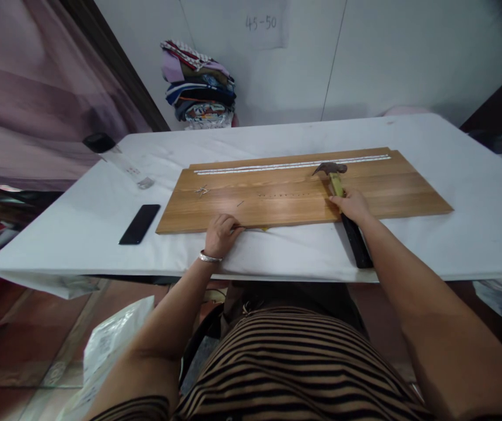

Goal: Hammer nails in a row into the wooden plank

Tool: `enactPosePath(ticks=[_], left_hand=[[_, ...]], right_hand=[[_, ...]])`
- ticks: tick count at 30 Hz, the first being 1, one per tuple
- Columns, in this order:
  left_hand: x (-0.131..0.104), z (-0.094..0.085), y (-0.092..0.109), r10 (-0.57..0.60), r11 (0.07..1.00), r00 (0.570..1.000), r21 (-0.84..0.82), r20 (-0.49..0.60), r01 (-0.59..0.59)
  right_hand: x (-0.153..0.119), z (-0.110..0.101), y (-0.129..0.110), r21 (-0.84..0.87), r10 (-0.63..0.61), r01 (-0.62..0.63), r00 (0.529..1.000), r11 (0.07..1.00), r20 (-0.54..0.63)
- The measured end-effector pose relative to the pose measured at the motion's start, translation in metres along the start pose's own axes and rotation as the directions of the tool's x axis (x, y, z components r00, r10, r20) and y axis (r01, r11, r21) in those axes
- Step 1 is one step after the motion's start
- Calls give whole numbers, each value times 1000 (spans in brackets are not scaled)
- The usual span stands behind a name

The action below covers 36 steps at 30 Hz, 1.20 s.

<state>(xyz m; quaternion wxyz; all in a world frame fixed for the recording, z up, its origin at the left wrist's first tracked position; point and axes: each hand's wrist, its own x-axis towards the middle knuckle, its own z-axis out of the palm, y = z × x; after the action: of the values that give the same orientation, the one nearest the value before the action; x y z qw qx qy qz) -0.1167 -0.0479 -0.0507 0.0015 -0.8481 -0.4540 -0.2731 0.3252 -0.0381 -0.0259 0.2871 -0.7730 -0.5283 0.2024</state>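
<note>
My right hand [353,206] is wrapped round a claw hammer [336,182], near the top of its yellow and black handle; the metal head rests over the wooden board [395,187]. My left hand [222,234], with a silver bracelet on the wrist, lies at the board's near edge with its fingers curled. A thin dark thing shows by its fingertips, too small to name. Just beyond that hand a single nail [240,203] lies on the board. Farther left is a small heap of nails [202,190]. A row of small dark marks [284,195] runs across the board's middle.
White tape-like strips [290,166] lie along the board's far side. On the white-covered table [97,202] are a black phone [140,224] and a clear bottle [121,164] lying on its side. Folded clothes [200,85] are stacked against the wall behind.
</note>
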Motion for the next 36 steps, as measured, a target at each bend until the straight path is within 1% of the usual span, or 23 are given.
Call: enactPosePath(ticks=[8, 12, 15, 18, 22, 27, 36], left_hand=[[0, -2, 1, 15, 1000, 1000, -11, -20, -15], [0, -1, 1, -1, 1000, 1000, -8, -8, 0], [0, -1, 0, 11, 1000, 1000, -6, -25, -11], [0, -1, 0, 22, 1000, 999, -2, -30, -22], [1, -3, 2, -2, 1000, 1000, 5, -10, 2], [1, -5, 3, 0, 1000, 1000, -6, -17, 0], [3, 0, 0, 10, 999, 1000, -39, -19, -11]], right_hand=[[-1, 0, -2, -10, 7, -7, 1000, 1000, 9], [0, 1, -1, 4, 22, -22, 1000, 1000, 17], [-1, 1, -1, 12, 33, -33, 999, 999, 14], [-1, 0, -2, 5, 18, -18, 1000, 1000, 13], [-1, -1, -2, -8, 6, -6, 1000, 1000, 30], [1, 1, -1, -42, -4, 3, 1000, 999, -11], [0, 1, 0, -11, -8, 8, 1000, 1000, 1]])
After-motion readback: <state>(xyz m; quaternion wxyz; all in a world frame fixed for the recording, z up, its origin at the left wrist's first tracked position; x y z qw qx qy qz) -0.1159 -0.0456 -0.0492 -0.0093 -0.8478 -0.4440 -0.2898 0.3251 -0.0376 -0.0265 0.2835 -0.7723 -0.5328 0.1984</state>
